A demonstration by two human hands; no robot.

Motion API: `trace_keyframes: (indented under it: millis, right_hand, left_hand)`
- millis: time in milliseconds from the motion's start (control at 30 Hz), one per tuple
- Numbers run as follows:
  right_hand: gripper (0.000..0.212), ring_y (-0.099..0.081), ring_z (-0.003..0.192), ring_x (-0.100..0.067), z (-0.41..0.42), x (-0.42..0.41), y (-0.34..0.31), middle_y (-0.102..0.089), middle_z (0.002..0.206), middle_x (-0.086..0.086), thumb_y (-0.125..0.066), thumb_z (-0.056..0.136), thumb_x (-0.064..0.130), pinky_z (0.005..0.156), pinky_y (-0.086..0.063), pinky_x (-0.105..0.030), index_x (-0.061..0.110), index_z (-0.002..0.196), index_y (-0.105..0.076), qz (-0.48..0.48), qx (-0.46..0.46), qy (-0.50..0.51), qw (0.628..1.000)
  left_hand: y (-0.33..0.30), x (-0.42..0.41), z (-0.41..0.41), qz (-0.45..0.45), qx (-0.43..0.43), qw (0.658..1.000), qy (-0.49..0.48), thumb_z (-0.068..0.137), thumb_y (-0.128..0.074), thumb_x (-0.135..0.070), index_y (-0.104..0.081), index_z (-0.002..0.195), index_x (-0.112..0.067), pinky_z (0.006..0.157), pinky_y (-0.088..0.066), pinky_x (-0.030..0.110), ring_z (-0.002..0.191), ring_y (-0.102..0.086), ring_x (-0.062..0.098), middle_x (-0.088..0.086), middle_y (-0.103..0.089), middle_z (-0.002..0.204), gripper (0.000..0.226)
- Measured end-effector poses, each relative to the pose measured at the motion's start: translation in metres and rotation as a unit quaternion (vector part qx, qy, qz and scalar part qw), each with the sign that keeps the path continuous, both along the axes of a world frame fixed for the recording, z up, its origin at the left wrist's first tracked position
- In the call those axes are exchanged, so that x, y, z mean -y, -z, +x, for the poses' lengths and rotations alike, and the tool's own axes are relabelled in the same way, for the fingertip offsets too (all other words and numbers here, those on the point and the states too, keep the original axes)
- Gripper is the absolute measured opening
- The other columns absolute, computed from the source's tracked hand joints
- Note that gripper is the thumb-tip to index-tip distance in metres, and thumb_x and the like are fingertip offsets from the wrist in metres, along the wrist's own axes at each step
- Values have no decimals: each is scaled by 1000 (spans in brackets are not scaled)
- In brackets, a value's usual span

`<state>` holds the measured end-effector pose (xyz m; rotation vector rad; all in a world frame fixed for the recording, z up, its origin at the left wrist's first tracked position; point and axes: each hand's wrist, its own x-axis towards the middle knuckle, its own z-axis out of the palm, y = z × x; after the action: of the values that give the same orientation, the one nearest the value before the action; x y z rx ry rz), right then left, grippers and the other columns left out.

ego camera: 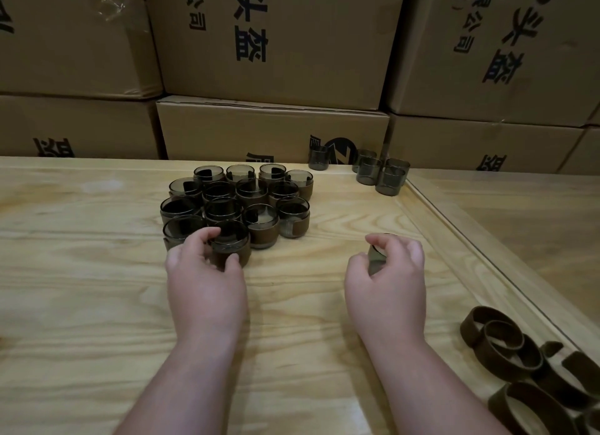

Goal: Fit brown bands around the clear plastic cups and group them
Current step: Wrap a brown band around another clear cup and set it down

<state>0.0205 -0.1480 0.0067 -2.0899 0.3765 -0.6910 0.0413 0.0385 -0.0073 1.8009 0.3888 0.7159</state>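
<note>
Gripping the nearest banded cup (230,244) with our left hand (204,272) at the front of the banded cluster (240,201) | our right hand (388,272) pinches a bare cup (375,257) beside it | unbanded cups (380,171) at table's (97,304) far edge | loose brown bands (506,347) near right.

Pale wooden table (97,304): banded cups (237,201), bare cups (380,171), loose bands (519,363).
</note>
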Motion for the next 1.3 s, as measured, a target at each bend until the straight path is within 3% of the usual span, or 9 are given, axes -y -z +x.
trace_keyframes:
  millis: [133, 300, 433, 533, 633, 833, 967, 1133, 1300]
  right_hand:
    - [31, -59, 78, -5, 2, 2, 0, -36, 122, 20, -58, 91, 34, 69, -56, -38, 33, 122, -58, -4, -33, 18, 999]
    - [39, -51, 78, -1, 8, 4, 6, -49, 137, 15, -59, 92, 33, 73, -44, -32, 29, 131, -56, -8, -51, 6, 999]
    - [32, -59, 93, -8, 10, -1, 9, -56, 122, 19, -64, 92, 23, 83, -52, -31, 36, 122, -58, -10, -7, -83, 996]
    - [35, -57, 82, -3, 8, -8, 11, -59, 107, 19, -62, 95, 11, 79, -52, -23, 41, 113, -59, -18, 66, -157, 985]
    - [33, -60, 87, -2, 2, -15, 11, -59, 106, 21, -57, 94, 10, 74, -45, -8, 36, 112, -63, -26, 134, -215, 967]
    - [32, -60, 105, 4, -2, -20, 9, -63, 106, 17, -55, 92, -1, 86, -43, -5, 22, 108, -70, -21, 175, -289, 941]
    - [22, -59, 85, -8, -3, -22, 7, -57, 105, 16, -64, 88, 21, 75, -46, -11, 28, 109, -68, 14, 181, -263, 948]
    - [52, -52, 121, -2, 1, -18, 6, -51, 129, 17, -66, 81, 46, 100, -42, -14, 32, 131, -61, 18, 92, -237, 967]
    - [54, -57, 118, 6, 2, -19, 8, -61, 121, 23, -68, 69, 62, 95, -45, -9, 42, 119, -61, 73, 53, -247, 965]
  left_hand:
    - [-4, 3, -1, 13, 45, 999, 7, 90, -71, -19, -57, 111, -42, 63, -46, 19, 68, -57, 8, -9, -59, 99, 34]
    - [-4, 14, -5, 37, 86, 992, 83, 90, -71, -11, -67, 89, -41, 61, -44, 6, 67, -59, 4, -10, -66, 90, 30]
    - [-2, 15, -5, 53, 60, 990, 118, 88, -74, -10, -71, 85, -38, 63, -44, 6, 70, -58, 7, -11, -66, 91, 28]
    - [-1, 15, -4, 62, 29, 976, 205, 83, -82, -20, -65, 102, -47, 67, -47, 10, 73, -60, 4, -15, -62, 108, 37]
    - [1, 17, -6, 71, -29, 948, 309, 77, -87, -35, -52, 131, -55, 79, -54, 20, 92, -62, 3, -23, -59, 121, 68]
    - [1, 18, -7, 72, -56, 942, 324, 64, -81, -60, -42, 149, -50, 91, -53, 20, 102, -64, -7, -29, -65, 115, 94]
    - [0, 19, -9, 49, -37, 944, 324, 57, -74, -67, -65, 124, -45, 89, -60, 37, 98, -70, 2, -22, -73, 108, 71]
    - [0, 21, -11, 57, -8, 943, 328, 58, -79, -54, -60, 116, -59, 77, -58, 24, 87, -71, 4, -29, -70, 107, 61]
    - [-1, 21, -14, 109, -2, 929, 355, 64, -84, -28, -63, 122, -55, 83, -57, 27, 91, -69, 3, -31, -69, 109, 67]
